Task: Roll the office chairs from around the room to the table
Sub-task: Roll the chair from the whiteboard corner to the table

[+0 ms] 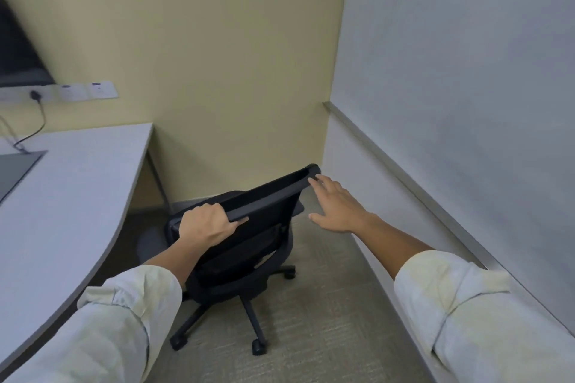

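Left hand (208, 224) at frame centre curled closed, knuckles up, forearm reaching from lower left; right hand (337, 207) right of centre, flat, fingers spread.

A pale yellow painted wall (224, 56) fills the twelve o'clock area. At one to three o'clock stands a smooth white wall panel (466, 56), with a thin grey metal ledge strip (389, 158) running diagonally along its lower edge. At nine o'clock, a row of white socket plates (77, 92) sits on the yellow wall, and a black plug with a black cable (39, 115) hangs from one. Above them, at ten o'clock, shows the corner of a dark flat screen (18, 53). Grey-beige ribbed carpet floor (326, 320) spreads across five to six o'clock.
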A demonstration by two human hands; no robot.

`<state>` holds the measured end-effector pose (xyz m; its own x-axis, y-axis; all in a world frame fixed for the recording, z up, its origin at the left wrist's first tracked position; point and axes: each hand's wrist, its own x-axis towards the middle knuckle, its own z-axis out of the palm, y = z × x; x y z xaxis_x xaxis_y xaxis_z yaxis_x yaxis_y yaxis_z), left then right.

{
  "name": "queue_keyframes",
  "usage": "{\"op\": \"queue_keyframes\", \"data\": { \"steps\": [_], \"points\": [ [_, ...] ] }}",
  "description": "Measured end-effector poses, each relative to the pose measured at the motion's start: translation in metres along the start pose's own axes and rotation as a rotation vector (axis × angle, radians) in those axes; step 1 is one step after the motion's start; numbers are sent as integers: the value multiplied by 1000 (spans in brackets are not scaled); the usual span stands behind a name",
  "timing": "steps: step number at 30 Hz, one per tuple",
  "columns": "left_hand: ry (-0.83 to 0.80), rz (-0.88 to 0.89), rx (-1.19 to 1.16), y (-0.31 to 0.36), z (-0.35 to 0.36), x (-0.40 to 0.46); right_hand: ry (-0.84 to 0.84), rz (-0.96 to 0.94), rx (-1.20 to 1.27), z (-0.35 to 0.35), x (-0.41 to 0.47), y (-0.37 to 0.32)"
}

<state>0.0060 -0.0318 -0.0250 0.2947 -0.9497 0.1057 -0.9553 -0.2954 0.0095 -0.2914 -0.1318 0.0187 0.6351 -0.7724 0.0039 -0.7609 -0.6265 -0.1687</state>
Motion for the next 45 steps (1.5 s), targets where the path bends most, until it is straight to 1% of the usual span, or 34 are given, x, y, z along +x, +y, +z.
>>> {"op": "queue_keyframes", "data": {
  "steps": [2,4,6,9,14,16,18,20,23,27,29,36,38,39,41,45],
  "points": [
    [17,-14,17,0,3,9,-18,-42,-15,6,37,4],
    [46,-25,23,3,7,19,-72,-83,-52,13,71,7],
    [67,-34,34,8,11,30,-108,-108,-145,20,102,12],
    [79,-43,47,16,16,50,-85,-169,-291,17,149,27],
    [54,-82,44,28,20,89,-295,-238,-208,-1,219,58],
    [46,-107,59,29,22,104,-339,-266,-181,-1,243,70],
    [38,-130,63,28,24,117,-312,-326,-195,4,265,81],
    [32,-173,74,29,26,127,-233,-441,-237,12,286,91],
    [25,-251,76,37,28,141,-187,-595,-262,16,313,104],
    [3,-314,86,56,29,157,-146,-678,-287,16,343,122],
    [-4,-371,104,68,32,178,-142,-747,-288,14,375,133],
    [-11,-479,122,57,35,217,-101,-842,-301,14,442,123],
    [-4,-520,131,42,39,238,-100,-862,-301,17,478,111],
    [-3,-525,122,42,38,240,-102,-858,-309,16,480,109],
    [-14,-543,121,17,40,264,-103,-859,-290,19,518,93],
    [-44,-582,109,-12,40,281,-131,-885,-302,18,551,62]
  ]
}}
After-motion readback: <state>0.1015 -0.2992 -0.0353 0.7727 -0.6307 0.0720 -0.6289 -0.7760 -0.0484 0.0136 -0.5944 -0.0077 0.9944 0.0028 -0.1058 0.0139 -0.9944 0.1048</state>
